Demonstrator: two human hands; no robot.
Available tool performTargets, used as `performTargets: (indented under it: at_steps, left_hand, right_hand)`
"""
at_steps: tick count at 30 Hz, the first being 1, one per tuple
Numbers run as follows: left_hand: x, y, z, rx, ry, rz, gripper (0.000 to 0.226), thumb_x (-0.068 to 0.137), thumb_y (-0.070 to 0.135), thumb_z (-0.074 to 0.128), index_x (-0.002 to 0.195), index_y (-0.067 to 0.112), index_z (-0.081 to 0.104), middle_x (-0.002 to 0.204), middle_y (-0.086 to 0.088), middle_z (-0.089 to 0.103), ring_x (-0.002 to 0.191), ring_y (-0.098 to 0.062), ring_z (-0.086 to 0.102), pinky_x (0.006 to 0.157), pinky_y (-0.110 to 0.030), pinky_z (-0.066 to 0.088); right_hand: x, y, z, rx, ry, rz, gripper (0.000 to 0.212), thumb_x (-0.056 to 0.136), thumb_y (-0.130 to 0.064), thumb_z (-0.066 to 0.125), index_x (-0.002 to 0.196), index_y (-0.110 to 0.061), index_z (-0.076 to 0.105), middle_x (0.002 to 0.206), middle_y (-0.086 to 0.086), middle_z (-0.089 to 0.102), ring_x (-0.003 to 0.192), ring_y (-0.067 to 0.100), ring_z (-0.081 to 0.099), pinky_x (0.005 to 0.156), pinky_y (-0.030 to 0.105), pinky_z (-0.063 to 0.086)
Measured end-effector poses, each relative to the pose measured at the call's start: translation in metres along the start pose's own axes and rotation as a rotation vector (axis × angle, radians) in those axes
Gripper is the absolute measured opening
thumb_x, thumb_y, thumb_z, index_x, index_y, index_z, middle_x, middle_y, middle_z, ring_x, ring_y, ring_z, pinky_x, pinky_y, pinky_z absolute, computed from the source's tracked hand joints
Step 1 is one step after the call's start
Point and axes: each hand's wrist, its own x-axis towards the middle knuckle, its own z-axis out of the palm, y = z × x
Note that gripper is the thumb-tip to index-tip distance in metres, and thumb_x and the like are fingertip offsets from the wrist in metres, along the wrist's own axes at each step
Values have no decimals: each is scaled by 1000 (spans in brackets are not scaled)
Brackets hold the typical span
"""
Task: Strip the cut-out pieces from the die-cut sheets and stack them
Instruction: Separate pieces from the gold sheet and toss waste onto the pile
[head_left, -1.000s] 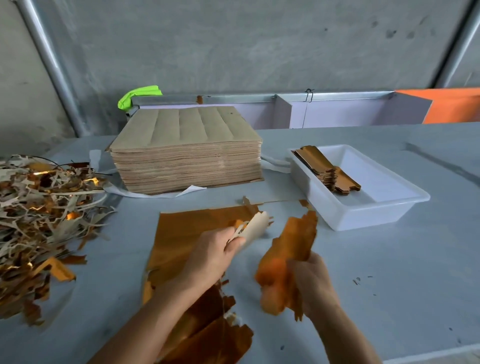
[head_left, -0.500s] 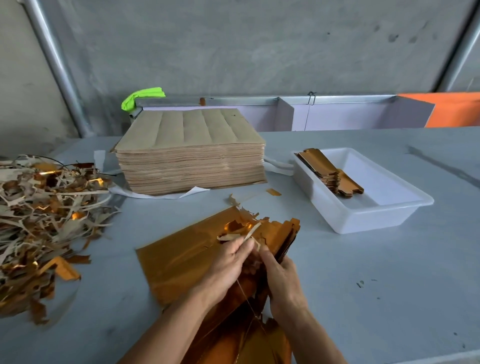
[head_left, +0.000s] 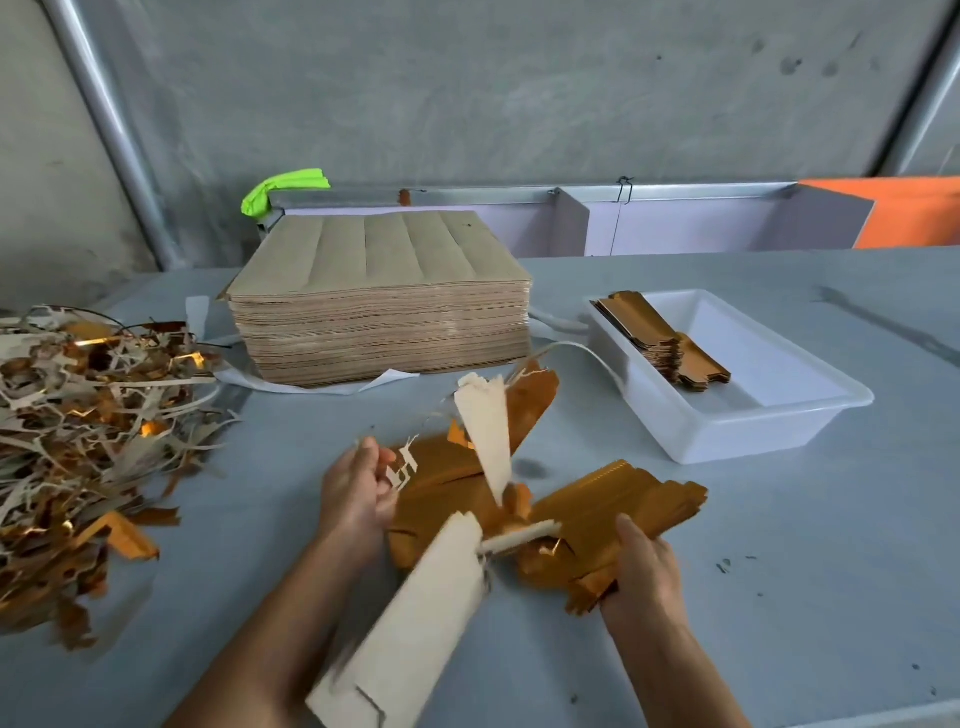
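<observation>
Now, hands: both low in the middle, above the tabletop (head_left: 779, 597), pulling gold card apart.
Left hand (head_left: 353, 499): fingers curled round thin pale waste strips (head_left: 402, 470) torn from the sheet; grip tight.
Right hand (head_left: 641, 577): fingers wrapped round a bundle of gold cut-out pieces (head_left: 623, 506), bundle pointing up and right, held off the tabletop.
Die-cut sheet (head_left: 441, 467): gold face up, torn, between the two hands; pale back flaps (head_left: 485, 436) sticking up; blurred, edges hard to read.
Loose pale sheet (head_left: 410, 623): curls up in front of the left forearm, back side showing.
Sheet stack (head_left: 379, 306): thick brown pile, far centre of the tabletop.
White tray (head_left: 737, 436): right of the stack; holds a stack of gold pieces (head_left: 660, 338) against its left wall.
Waste heap (head_left: 88, 415): tangled strips, left edge of the tabletop.
Green cloth (head_left: 283, 188): behind the sheet stack, on a rail.
</observation>
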Motion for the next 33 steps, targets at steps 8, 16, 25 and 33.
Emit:
performTargets:
  at_steps: [8, 16, 25, 33]
  left_hand:
    - [9, 34, -7, 556, 59, 478, 34, 99, 26, 46, 69, 14, 55, 56, -4, 49, 51, -19, 45, 60, -30, 37]
    - [-60, 15, 49, 1275, -734, 279, 99, 41, 90, 58, 123, 34, 47, 119, 12, 53, 98, -8, 55, 71, -24, 45]
    - [-48, -14, 46, 1601, -593, 496, 37, 96, 24, 50, 133, 27, 48, 113, -7, 55, 105, -27, 58, 85, -38, 48]
    - [-49, 3, 45, 1889, -395, 622, 31, 89, -3, 42, 109, 13, 60, 112, -8, 60, 104, -29, 60, 79, -35, 46]
  right_hand:
    - [7, -9, -22, 30, 132, -31, 29, 97, -26, 47, 118, -7, 53, 101, 12, 60, 92, 30, 60, 81, 42, 50]
    - [-14, -7, -2, -32, -58, -125, 25, 99, -26, 45, 96, -8, 62, 85, 7, 74, 75, 23, 71, 59, 30, 54]
    - [-11, -24, -26, -141, 46, -178, 23, 97, -32, 48, 95, -10, 55, 85, 12, 65, 72, 26, 63, 57, 34, 50]
    - [-3, -34, -46, -55, 168, -79, 20, 97, -26, 49, 99, -7, 53, 75, 15, 58, 61, 32, 56, 36, 30, 49]
